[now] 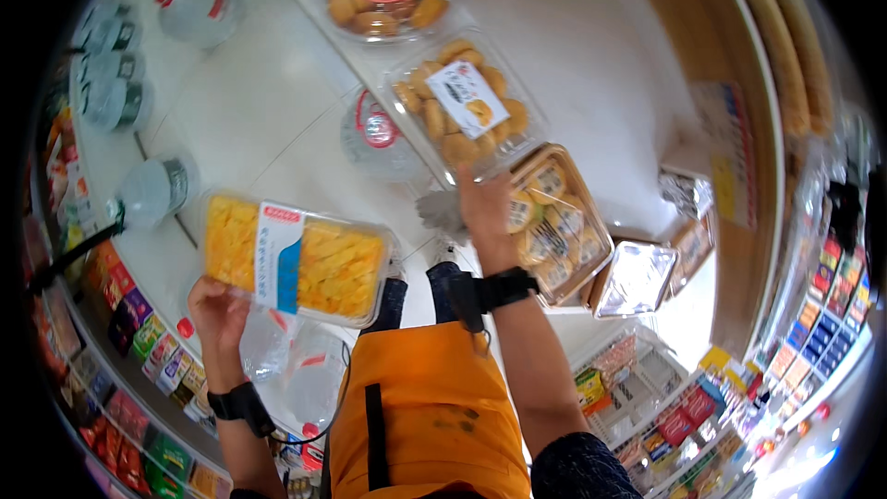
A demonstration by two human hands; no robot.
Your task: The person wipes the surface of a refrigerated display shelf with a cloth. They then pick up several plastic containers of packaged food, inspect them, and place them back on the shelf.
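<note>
My left hand grips the near left edge of a long clear plastic box of yellow pastry pieces, held over the floor. A white, red and blue printed label wraps the box's middle. A grey cloth hangs from my right hand, at the edge of a white shelf. The fingertips reach the near end of a clear box of round golden pastries; whether they grip it cannot be told. Right beside that hand is a brown tray of wrapped round cakes under a clear lid.
A round clear tub of pastries stands farther along the shelf. Foil-topped packages sit at its near right. Large water bottles stand on the tiled floor. Stocked snack shelves curve along the left, and more goods lie at lower right.
</note>
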